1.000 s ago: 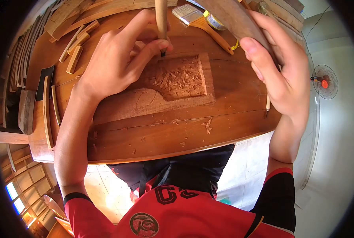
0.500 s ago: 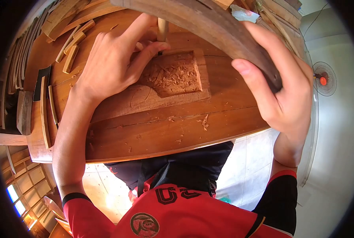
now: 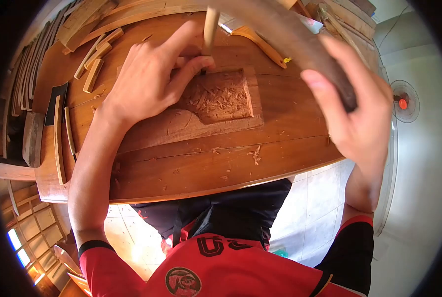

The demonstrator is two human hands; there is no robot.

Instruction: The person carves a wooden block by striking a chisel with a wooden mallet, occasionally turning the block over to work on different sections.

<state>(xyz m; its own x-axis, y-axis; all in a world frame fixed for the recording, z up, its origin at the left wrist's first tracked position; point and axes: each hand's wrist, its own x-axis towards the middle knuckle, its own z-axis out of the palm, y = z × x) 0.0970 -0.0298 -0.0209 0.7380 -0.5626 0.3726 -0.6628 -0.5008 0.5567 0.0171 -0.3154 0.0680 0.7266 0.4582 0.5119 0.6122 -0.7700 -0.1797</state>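
Note:
My left hand (image 3: 151,79) grips a wooden-handled chisel (image 3: 210,27) held upright, its tip at the far left corner of a recess cut into a reddish wooden board (image 3: 181,123). The recess (image 3: 223,96) is full of wood chips. My right hand (image 3: 352,114) is closed around a curved dark wooden mallet (image 3: 290,37), which is raised above the chisel's top and blurred. The board lies flat on a brown wooden table (image 3: 191,168).
Several short wood strips (image 3: 94,54) lie at the table's far left. A paintbrush with a yellow-orange handle (image 3: 260,42) rests behind the board. Curved wood pieces (image 3: 60,138) line the left edge. A standing fan (image 3: 403,101) is on the floor at right.
The mallet swung down across the chisel's top half a second ago and has now lifted to the right again. My left hand and the chisel stay at the recess corner.

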